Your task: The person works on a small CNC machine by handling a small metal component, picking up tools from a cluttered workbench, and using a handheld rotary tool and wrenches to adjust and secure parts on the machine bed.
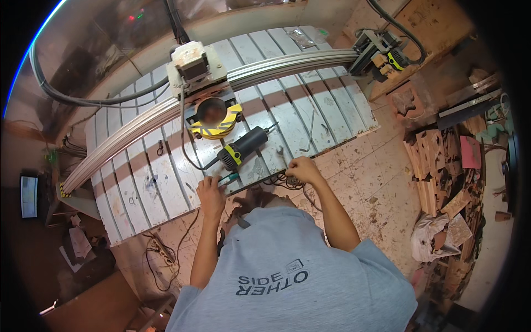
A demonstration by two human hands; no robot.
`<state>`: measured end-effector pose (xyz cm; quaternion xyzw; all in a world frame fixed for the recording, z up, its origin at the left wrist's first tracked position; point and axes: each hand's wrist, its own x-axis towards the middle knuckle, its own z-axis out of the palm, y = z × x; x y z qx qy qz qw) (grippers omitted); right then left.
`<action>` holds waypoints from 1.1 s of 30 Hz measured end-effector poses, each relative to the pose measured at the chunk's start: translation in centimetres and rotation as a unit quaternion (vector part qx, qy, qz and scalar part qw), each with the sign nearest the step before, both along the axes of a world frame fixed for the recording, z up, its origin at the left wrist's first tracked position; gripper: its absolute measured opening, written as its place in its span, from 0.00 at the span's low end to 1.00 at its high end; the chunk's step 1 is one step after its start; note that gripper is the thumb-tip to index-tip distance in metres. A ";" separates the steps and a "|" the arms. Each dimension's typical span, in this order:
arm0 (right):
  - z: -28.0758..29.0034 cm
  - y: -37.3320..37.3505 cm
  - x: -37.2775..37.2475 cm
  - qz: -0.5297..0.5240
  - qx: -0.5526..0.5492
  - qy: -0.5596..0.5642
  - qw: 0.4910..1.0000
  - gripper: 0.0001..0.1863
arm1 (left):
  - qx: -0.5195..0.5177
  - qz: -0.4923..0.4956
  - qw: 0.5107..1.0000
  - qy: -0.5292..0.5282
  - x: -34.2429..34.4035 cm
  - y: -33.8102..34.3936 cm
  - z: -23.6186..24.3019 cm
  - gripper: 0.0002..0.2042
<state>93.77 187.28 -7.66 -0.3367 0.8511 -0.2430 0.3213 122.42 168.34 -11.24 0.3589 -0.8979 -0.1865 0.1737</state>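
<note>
Near the table's front edge, my left hand (211,195) is closed, its fingertips beside a small teal-handled tool (229,178); what it grips is hidden. My right hand (302,170) is curled at the same edge, beside the lower end of an open-ended wrench (281,156). Something dark sits under its fingers, too small to name. Between and beyond my hands, a black spindle motor (247,145) with a yellow-green band lies tilted on the slatted bed, its shaft pointing far right. An L-shaped hex key (311,133) lies right of it.
A metal gantry rail (293,61) crosses the slatted bed (337,105), carrying a round motor clamp (215,131) beyond the spindle. Cables (177,260) trail on the floor at left. Wood scraps (434,160) are piled at right. A lit screen (29,196) stands far left.
</note>
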 end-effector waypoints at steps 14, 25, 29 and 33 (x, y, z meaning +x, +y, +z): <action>-5.2 4.5 -19.3 -0.215 -0.006 0.102 0.971 0.12 | 0.118 0.034 0.989 0.079 0.4 2.0 0.5 0.12; -3.3 5.5 -17.4 -0.163 -0.012 0.155 0.974 0.20 | 0.508 0.110 0.833 0.190 -10.1 7.2 1.8 0.07; -1.4 3.5 -14.9 -0.110 -0.129 0.009 0.986 0.17 | 0.633 0.085 0.724 0.262 -14.8 7.8 2.1 0.05; 1.3 -0.3 -9.1 -0.015 -0.194 -0.286 0.938 0.17 | 0.687 0.034 0.676 0.266 -18.1 8.2 1.3 0.07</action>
